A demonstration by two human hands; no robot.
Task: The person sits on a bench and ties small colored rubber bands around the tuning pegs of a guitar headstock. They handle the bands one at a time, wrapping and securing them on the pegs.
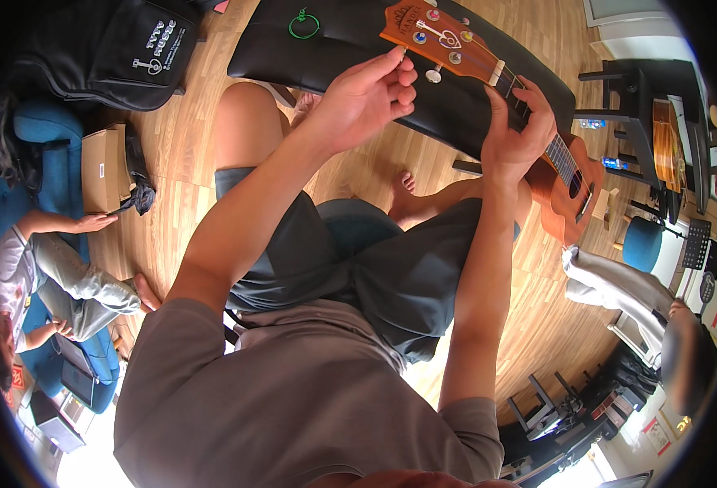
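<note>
A brown wooden ukulele (550, 177) lies aslant, its headstock (435, 31) over a black padded bench (338, 67) and its body to the right. My right hand (519, 134) is wrapped around the neck just below the nut, thumb on one side and fingers on the other. With fingers curled, my left hand (368, 102) pinches at the headstock's near edge, where a tuning peg partly hides behind the fingertips. Beside it a silver tuning peg (433, 76) sticks out free. A coiled green string-like loop (304, 24) rests on the bench.
At upper left is a black bag (122, 57). A cardboard box (104, 169) stands by blue seating, where another person (41, 276) sits. On the right are a black rack (631, 114) with another wooden instrument, a blue stool (642, 242) and a second person (618, 285).
</note>
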